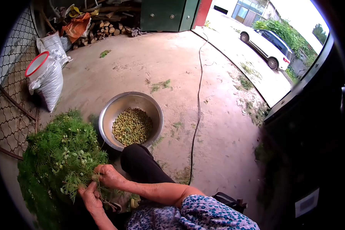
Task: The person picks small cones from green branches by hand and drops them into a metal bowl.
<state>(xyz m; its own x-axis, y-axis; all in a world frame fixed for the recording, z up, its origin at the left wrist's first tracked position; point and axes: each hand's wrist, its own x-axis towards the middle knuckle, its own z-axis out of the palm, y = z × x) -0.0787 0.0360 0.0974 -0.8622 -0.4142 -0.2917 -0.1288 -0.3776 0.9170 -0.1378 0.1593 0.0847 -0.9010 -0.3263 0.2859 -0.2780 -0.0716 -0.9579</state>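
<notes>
At the lower left, my left hand (pixel 91 197) is closed around a leafy green sprig (pixel 74 183) with small pale green seed cones on it. Just above it, my right hand (pixel 110 176) pinches at the same sprig; its fingertips are partly hidden among the leaves. Both hands are at the near edge of a large heap of green cut branches (pixel 61 149), dotted with more pale cones. Beyond my knee stands a wide metal basin (pixel 157 111), its bottom covered with many small yellow-green cones (pixel 132 126).
White sacks (pixel 50 82), one with a red rim, lean by wire mesh (pixel 11 92) at the left. Stacked firewood (pixel 105 30) lies at the back beside a green metal door (pixel 165 15). A black cable (pixel 199 96) crosses the floor. Outside, a white car (pixel 266 46) is parked.
</notes>
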